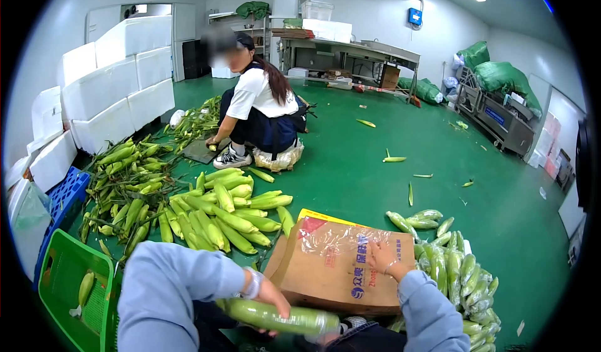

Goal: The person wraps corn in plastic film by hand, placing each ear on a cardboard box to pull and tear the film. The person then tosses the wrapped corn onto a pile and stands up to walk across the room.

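Note:
In my left hand [273, 299] is an ear of corn [307, 320] in its green husk, held low over my lap, its right end shiny with clear film. My right hand [380, 259] reaches onto the cardboard box [338, 283] in front of me, fingers stretched out against the clear plastic film [332, 239] on its top. Unwrapped green corn [216, 217] is piled just beyond the box on the left. Film-wrapped corn [460, 270] lies heaped to the right of the box.
A green crate [53, 277] with one ear of corn stands at my left. Behind it are a blue pallet [62, 208] and loose husks. Another person [263, 98] crouches ahead by the husks. White foam boxes [106, 102] are stacked along the left wall.

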The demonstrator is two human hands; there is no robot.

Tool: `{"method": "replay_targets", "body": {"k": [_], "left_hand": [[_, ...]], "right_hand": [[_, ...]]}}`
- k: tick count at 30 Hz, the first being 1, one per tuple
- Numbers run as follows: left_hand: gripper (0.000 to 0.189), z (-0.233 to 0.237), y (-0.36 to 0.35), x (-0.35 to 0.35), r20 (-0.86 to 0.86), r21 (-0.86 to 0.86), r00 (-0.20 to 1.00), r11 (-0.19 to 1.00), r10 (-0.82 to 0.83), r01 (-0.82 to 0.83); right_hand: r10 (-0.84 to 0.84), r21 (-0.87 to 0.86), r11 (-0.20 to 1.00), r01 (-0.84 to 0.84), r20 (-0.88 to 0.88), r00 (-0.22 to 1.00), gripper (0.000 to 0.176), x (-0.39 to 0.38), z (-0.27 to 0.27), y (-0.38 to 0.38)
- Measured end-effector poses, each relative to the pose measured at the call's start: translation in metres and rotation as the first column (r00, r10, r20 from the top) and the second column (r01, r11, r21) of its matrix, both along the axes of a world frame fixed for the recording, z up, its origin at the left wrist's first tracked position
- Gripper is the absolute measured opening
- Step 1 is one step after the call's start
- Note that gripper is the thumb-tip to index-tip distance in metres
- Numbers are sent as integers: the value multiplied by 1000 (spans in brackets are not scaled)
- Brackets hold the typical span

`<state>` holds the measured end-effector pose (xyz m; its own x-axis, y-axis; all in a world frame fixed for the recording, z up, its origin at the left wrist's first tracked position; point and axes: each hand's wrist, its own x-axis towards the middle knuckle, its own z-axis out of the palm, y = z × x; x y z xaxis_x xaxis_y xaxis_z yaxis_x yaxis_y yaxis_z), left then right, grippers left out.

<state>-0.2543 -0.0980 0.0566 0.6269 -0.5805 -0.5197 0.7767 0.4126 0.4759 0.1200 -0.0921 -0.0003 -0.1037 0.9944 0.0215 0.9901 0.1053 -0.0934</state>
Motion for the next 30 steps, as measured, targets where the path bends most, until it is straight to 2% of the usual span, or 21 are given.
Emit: {"method": "replay_targets", "body": {"k": [3,5,6,7,8,10,11,12,13,14,16,20,21,22,24,25,26,27,28,29,30], "left_hand": [[59,55,9,-15,217,-26,897,921,384,-388],[59,92,3,4,329,246,729,691,600,-680],[55,99,-2,18,546,410,552,374,630,-832],[50,106,-3,30,621,443,473,217,625,-870],[46,99,2,44,725,409,355,47,591,-911],[39,98,4,71,719,218,85,-109,690,-970],[39,102,4,80,722,215,84,-107,687,-971],[37,108,5,87,619,56,-40,-95,784,-994],[36,113,6,89,484,-104,-143,-106,863,-989],[36,118,5,88,489,-111,-148,-107,860,-988],[41,126,1,88,387,-343,-71,72,919,-937],[49,116,-2,96,459,-261,-179,-60,870,-963],[49,111,2,97,449,-266,-181,-62,875,-962],[39,104,13,100,615,-215,-317,-234,722,-948],[39,102,31,100,871,-201,-407,-558,273,-805],[47,107,35,95,834,-236,-461,-557,304,-796],[47,111,34,90,836,-227,-453,-556,309,-799],[45,120,33,87,745,-197,-470,-517,473,-833],[43,126,34,84,624,-174,-468,-472,626,-864],[42,129,38,77,656,-85,-428,-502,622,-860],[36,133,40,75,653,-125,-481,-543,585,-830]], "right_hand": [[128,-103,980,-172,-342,931,65,-28,43,-35],[182,-116,939,-323,-629,756,63,-58,61,-56],[218,-29,926,-377,-774,594,59,-79,69,-66],[220,-30,924,-381,-774,594,59,-102,74,-70],[325,144,919,-366,-802,501,56,-125,78,-72],[433,313,891,-329,-802,412,52,-151,99,-75],[250,178,961,-212,-886,390,52,-159,117,-75],[60,28,995,-100,-938,341,52,-162,130,-72],[-7,-41,981,-187,-984,179,55,-156,134,-66],[0,-35,981,-188,-983,185,55,-155,137,-68],[-339,-146,875,-462,-866,-367,51,-154,144,-81],[-445,-105,818,-565,-738,-507,42,-148,127,-91],[-412,-189,871,-453,-783,-466,39,-157,139,-95],[-420,-199,869,-453,-781,-463,39,-157,144,-92],[-281,-287,951,-114,-957,68,40,-156,149,-87],[-185,-192,981,4,-940,286,46,-153,148,-84],[-190,-196,981,5,-942,278,46,-152,150,-85],[72,166,982,90,-770,634,48,-150,155,-85],[210,505,863,22,-397,893,50,-147,159,-85],[249,626,777,-61,-218,944,57,-143,160,-81],[247,616,785,-60,-222,943,57,-140,163,-82]]}}
